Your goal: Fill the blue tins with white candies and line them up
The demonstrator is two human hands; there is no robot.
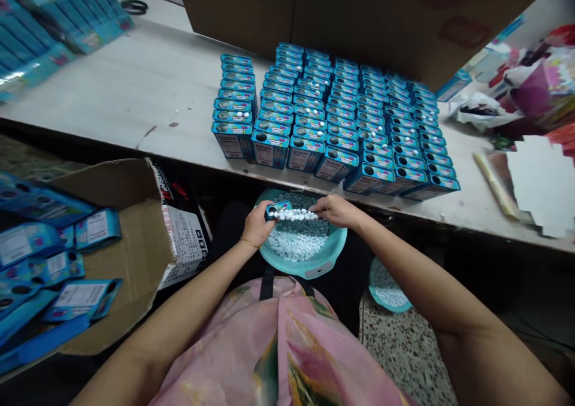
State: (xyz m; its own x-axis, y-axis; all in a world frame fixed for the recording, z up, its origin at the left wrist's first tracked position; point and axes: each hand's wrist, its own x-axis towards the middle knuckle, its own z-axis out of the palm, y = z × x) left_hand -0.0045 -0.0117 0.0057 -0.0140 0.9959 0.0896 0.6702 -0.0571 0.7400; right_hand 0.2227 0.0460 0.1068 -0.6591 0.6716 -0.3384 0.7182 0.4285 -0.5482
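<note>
My left hand (259, 223) is closed around a small blue box (282, 206) with a dark round opening, above the left side of a teal basin (317, 269). White round pellets (294, 245) cover much of the basin's bottom. Over the basin's right side, my right hand (336, 212) is closed on the end of something heaped with a row of white pellets (299, 214); the holder beneath them is mostly hidden. This row reaches across to the top of the small box.
Rows of upright blue boxes (309, 127) stand on the white table (175, 88). A cardboard carton (130, 232) with blue boxes is at left. A second basin (390, 286) of pellets sits lower right. Black scissors (135, 6) lie at the back left.
</note>
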